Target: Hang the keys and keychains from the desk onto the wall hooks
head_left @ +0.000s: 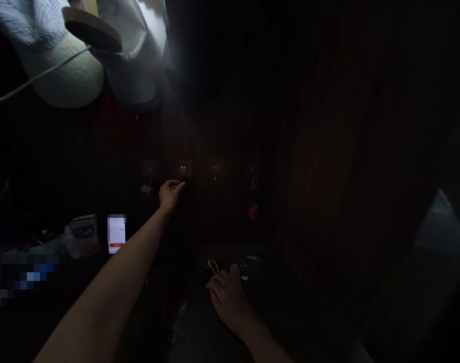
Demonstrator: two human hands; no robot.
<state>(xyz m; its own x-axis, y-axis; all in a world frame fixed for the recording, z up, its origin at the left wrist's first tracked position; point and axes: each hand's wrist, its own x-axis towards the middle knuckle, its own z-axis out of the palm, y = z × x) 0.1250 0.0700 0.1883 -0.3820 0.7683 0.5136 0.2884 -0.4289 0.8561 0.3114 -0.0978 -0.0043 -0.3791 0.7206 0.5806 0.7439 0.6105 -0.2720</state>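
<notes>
My left hand (171,194) reaches up to the dark wall, thumb and forefinger pinched just below a small metal hook (183,170). What the pinch holds is too dark to make out. Lower down, my right hand (230,300) rests on the dark surface with its fingers curled and pressed together. A yellow loop (213,266) shows at its fingertips, and a pale rounded object (235,272) is against it. Just beyond lies a metal key ring (242,263). Whatever is under the right fingers is hidden.
Keys (146,189) hang from the left hook. Another bunch with a red tag (253,209) hangs at right, and a bare hook (215,170) is between. A lit phone (117,234) and a box (86,234) stand left. Pale caps (63,70) hang overhead near a cable (37,78).
</notes>
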